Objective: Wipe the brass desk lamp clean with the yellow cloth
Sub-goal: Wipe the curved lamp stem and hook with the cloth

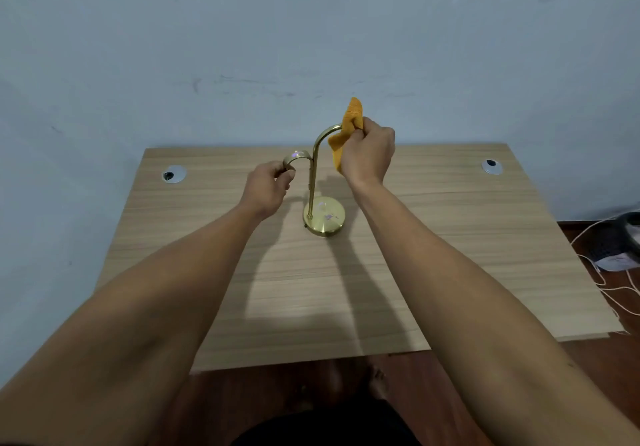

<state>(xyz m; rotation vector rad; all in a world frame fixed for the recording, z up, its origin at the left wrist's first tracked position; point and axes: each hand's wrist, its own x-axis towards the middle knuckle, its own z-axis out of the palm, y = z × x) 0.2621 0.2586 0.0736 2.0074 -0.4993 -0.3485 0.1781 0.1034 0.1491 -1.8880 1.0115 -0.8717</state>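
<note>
The brass desk lamp (312,182) stands upright on its round base near the middle of the wooden desk (450,237). Two curved arms branch from its stem, a low one to the left and a taller one to the right. My left hand (266,186) grips the end of the low left arm. My right hand (369,154) holds the yellow cloth (348,130) bunched around the top of the taller right arm. The end of that arm is hidden by the cloth and my hand.
Two round cable grommets (174,174) (492,167) sit in the desk's far corners. A pale blue wall rises right behind the desk. White cables (609,289) and dark items lie on the floor at the right. My feet show below the desk's near edge.
</note>
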